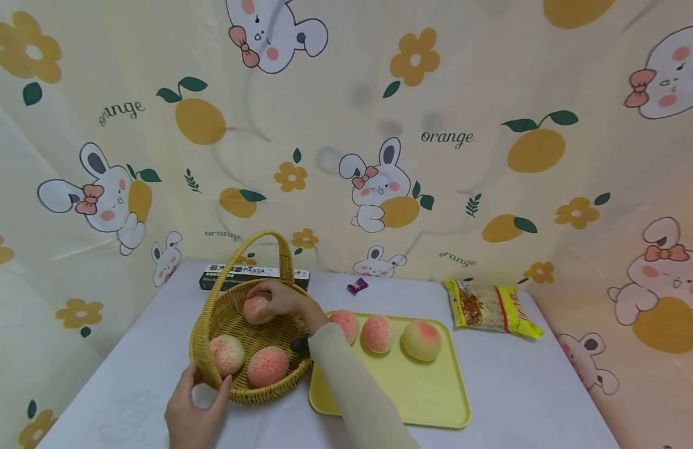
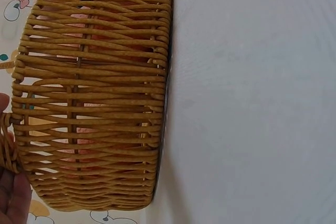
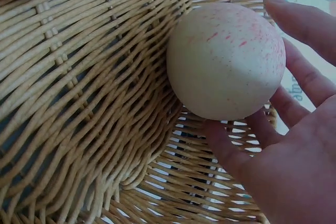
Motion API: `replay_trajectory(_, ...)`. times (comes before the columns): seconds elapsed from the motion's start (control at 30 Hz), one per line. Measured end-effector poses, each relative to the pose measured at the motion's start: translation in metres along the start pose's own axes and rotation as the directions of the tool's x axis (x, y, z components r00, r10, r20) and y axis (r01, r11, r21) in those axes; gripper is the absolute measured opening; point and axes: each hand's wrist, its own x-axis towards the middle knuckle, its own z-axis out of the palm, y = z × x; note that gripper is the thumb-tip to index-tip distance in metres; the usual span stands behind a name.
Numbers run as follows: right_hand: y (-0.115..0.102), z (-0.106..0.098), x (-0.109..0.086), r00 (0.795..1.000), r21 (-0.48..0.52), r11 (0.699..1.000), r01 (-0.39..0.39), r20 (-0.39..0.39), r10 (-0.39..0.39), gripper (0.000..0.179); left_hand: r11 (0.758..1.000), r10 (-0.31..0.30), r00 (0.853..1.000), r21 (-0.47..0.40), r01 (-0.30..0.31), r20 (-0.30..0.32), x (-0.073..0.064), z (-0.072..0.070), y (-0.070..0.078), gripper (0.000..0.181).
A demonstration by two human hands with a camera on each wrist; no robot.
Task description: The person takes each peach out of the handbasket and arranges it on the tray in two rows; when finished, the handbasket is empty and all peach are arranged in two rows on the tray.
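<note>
A wicker basket (image 1: 267,393) with a tall arched handle (image 1: 234,262) stands on the left of the table. Its rim at the foot of the handle is held between the thumb and fingers of my left hand (image 1: 194,411); the left wrist view shows the woven side (image 2: 94,103) close up. Inside the basket, my right hand (image 1: 285,299) grips a pale pink-speckled peach (image 3: 226,61) against the far wall, fingers curled around one side. Two other peaches lie nearer the front, a paler one (image 1: 227,355) and a pinker one (image 1: 269,366).
Right of the basket, a yellow tray (image 1: 408,399) bears three peaches along its back, partly behind my right sleeve (image 1: 352,386). A black-and-white pasta box (image 1: 211,274) lies behind the basket. Farther back are a small purple packet (image 1: 357,286) and a yellow noodle bag (image 1: 492,307).
</note>
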Motion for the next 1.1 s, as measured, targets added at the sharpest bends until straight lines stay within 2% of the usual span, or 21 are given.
replay_trajectory(0.13, 0.006, 0.0, -0.003, 1.0, 0.027, 0.999, -0.025, 0.001, 0.025, 0.048, 1.0, 0.005, 1.0, 0.0, -0.005, 0.007, 0.0, 0.001, 0.001, 0.049)
replay_trajectory(0.37, 0.015, 0.005, -0.004, 0.994, 0.044, 0.996, -0.077, 0.082, 0.073, 0.051, 1.0, 0.009, 1.0, 0.009, -0.009, 0.007, -0.002, 0.001, -0.001, 0.051)
replay_trajectory(0.57, 0.017, 0.007, -0.002, 0.994, 0.049, 0.995, -0.084, 0.072, 0.08, 0.05, 0.999, 0.034, 0.999, -0.003, -0.034, -0.004, -0.001, -0.001, -0.001, 0.049)
replay_trajectory(0.93, 0.018, 0.006, 0.002, 0.995, 0.02, 0.998, -0.067, 0.07, 0.066, 0.049, 1.0, 0.013, 1.0, -0.015, -0.013, 0.009, 0.0, 0.001, -0.005, 0.052)
replay_trajectory(1.1, 0.016, 0.005, 0.003, 0.998, 0.036, 0.999, -0.041, 0.038, 0.04, 0.049, 1.0, 0.011, 1.0, -0.01, -0.011, 0.014, 0.001, 0.002, -0.007, 0.051)
